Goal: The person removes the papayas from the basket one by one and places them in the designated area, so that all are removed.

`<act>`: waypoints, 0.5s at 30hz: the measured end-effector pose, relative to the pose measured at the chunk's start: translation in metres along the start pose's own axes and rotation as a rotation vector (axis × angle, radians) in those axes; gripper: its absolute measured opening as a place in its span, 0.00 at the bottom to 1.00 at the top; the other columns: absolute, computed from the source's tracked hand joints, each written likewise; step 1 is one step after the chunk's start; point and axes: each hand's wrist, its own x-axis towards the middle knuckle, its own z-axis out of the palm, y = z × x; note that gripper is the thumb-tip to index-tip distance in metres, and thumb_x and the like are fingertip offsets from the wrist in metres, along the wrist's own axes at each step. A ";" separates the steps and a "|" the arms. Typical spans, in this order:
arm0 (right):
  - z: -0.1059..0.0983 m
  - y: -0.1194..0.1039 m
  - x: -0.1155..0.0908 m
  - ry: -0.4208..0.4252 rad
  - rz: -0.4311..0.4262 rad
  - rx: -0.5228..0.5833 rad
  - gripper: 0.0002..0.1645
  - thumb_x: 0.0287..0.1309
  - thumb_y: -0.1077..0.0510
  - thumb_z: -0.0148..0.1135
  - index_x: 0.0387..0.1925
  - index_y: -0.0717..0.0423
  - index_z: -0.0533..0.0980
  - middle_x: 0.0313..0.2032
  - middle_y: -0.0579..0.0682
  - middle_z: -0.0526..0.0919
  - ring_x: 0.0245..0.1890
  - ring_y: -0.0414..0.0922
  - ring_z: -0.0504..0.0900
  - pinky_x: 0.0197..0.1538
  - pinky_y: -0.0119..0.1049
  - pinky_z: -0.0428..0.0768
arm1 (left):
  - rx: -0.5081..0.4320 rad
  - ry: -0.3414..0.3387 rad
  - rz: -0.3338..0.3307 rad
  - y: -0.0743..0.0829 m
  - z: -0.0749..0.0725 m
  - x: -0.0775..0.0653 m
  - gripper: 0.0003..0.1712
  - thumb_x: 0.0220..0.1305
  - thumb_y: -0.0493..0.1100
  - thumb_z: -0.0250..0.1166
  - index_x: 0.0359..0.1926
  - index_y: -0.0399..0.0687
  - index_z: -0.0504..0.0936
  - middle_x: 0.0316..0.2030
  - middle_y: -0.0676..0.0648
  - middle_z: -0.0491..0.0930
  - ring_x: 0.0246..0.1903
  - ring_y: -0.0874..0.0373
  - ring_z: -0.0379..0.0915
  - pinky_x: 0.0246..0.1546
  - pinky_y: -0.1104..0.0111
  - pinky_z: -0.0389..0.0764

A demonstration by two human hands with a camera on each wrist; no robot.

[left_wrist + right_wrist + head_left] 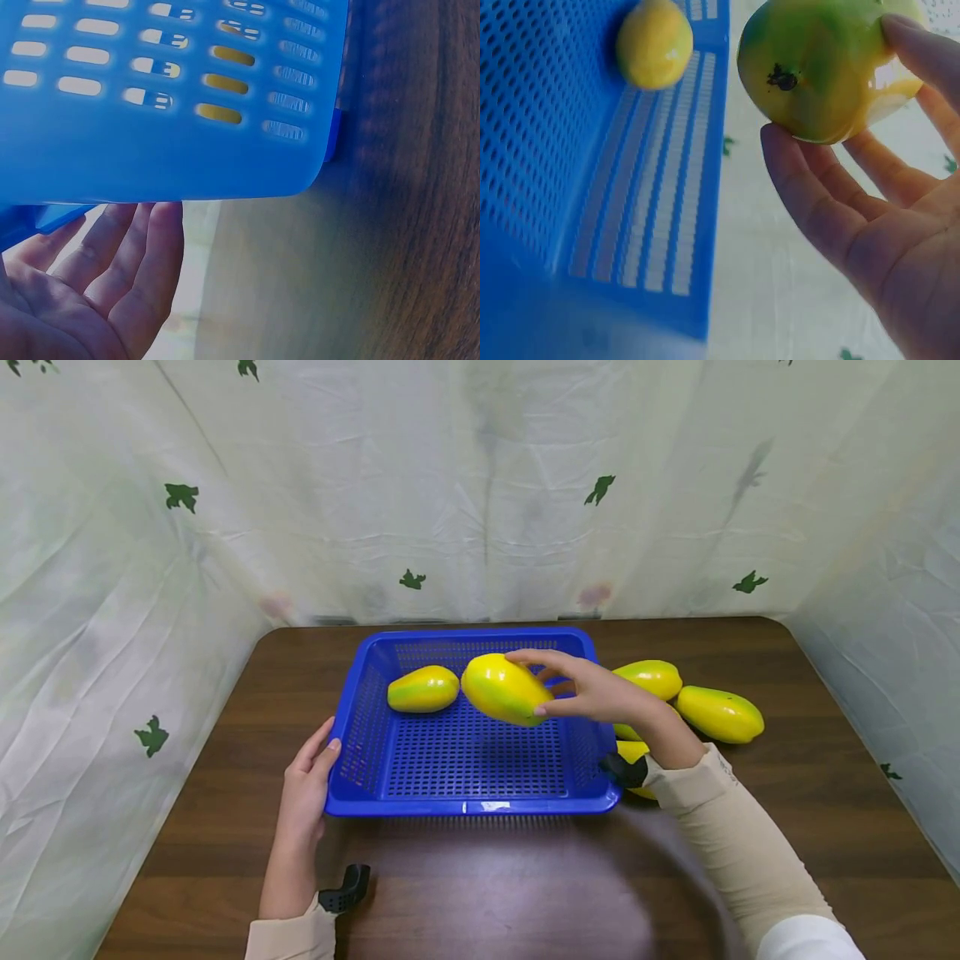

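Note:
A blue perforated basket stands on the table, with one yellow-green papaya lying at its left inside. My left hand holds the basket's left side, thumb over the rim and fingers below it. In the left wrist view those fingers reach under the rim beside the slotted wall. Above the middle of the basket, my right hand grips a second papaya between thumb and fingers. The right wrist view shows the dark stem end of this held papaya, up over the basket's rim.
Several more papayas lie on the wooden table right of the basket, some partly hidden behind my right forearm. A pale curtain with green leaf shapes hangs behind the table and along both sides.

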 end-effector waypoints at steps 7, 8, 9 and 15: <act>-0.016 0.009 -0.028 0.057 0.005 -0.039 0.38 0.55 0.59 0.61 0.65 0.44 0.57 0.61 0.45 0.60 0.51 0.48 0.68 0.50 0.44 0.72 | 0.012 -0.003 -0.005 0.000 -0.001 0.001 0.29 0.65 0.57 0.49 0.66 0.63 0.58 0.61 0.43 0.61 0.48 0.54 0.68 0.38 0.71 0.76; -0.018 0.010 -0.033 0.070 0.010 -0.037 0.38 0.55 0.59 0.61 0.65 0.44 0.58 0.61 0.45 0.60 0.51 0.48 0.68 0.50 0.45 0.71 | 0.013 -0.001 -0.006 0.000 0.000 0.001 0.29 0.65 0.57 0.49 0.66 0.63 0.58 0.60 0.43 0.61 0.48 0.54 0.68 0.38 0.71 0.76; -0.020 0.011 -0.038 0.081 0.015 -0.032 0.38 0.55 0.60 0.61 0.65 0.45 0.57 0.62 0.46 0.60 0.51 0.49 0.67 0.51 0.47 0.71 | 0.013 0.000 -0.007 0.000 0.000 0.001 0.29 0.65 0.57 0.49 0.66 0.63 0.58 0.60 0.43 0.61 0.48 0.54 0.68 0.37 0.71 0.76; -0.031 0.018 -0.069 0.151 0.064 -0.019 0.40 0.54 0.63 0.61 0.66 0.46 0.56 0.63 0.47 0.59 0.54 0.53 0.65 0.53 0.54 0.65 | 0.013 0.005 -0.002 0.000 0.000 0.001 0.29 0.65 0.56 0.49 0.66 0.62 0.58 0.59 0.43 0.62 0.46 0.55 0.69 0.37 0.72 0.76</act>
